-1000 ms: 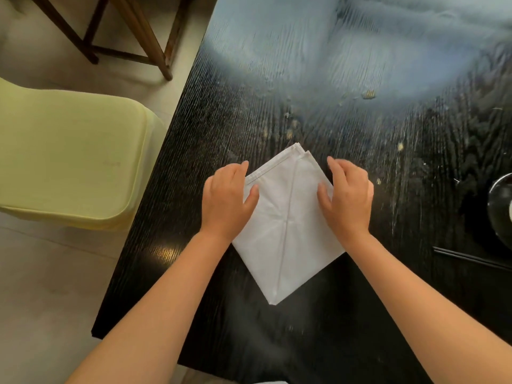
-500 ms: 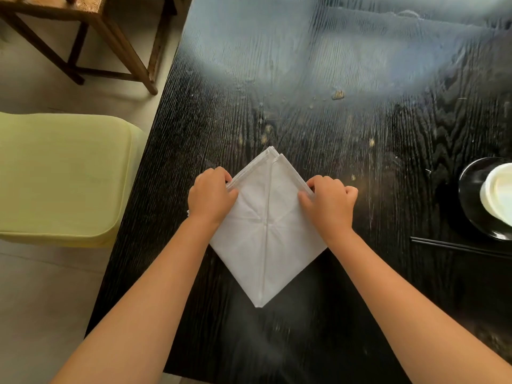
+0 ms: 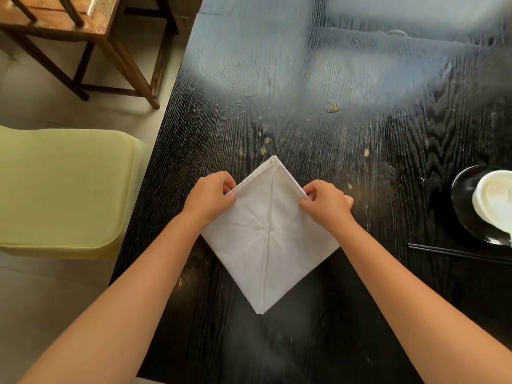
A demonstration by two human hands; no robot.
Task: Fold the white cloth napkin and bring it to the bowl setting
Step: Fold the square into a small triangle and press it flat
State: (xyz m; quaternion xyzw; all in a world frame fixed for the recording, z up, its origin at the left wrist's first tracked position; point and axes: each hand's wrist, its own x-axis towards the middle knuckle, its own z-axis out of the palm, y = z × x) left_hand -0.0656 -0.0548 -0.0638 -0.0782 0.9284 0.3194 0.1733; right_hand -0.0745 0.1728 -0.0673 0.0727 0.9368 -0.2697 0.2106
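The white cloth napkin (image 3: 267,245) lies on the black wooden table (image 3: 304,106) as a folded diamond, one corner pointing at me and the layered corner pointing away. My left hand (image 3: 210,199) pinches its upper left edge. My right hand (image 3: 325,203) pinches its upper right edge. Both hands have their fingers curled around the cloth layers. At the right edge of the view a white bowl (image 3: 496,200) sits on a black plate (image 3: 465,214), with black chopsticks (image 3: 457,253) lying in front of it.
A pale green chair seat (image 3: 63,189) stands close to the table's left edge. A wooden chair (image 3: 83,37) is on the floor at the far left. Crumbs (image 3: 332,108) dot the tabletop beyond the napkin.
My hands went from resting flat on the napkin's sides to closing and pinching its upper edges. The view shifted, bringing the bowl and plate further into sight at the right.
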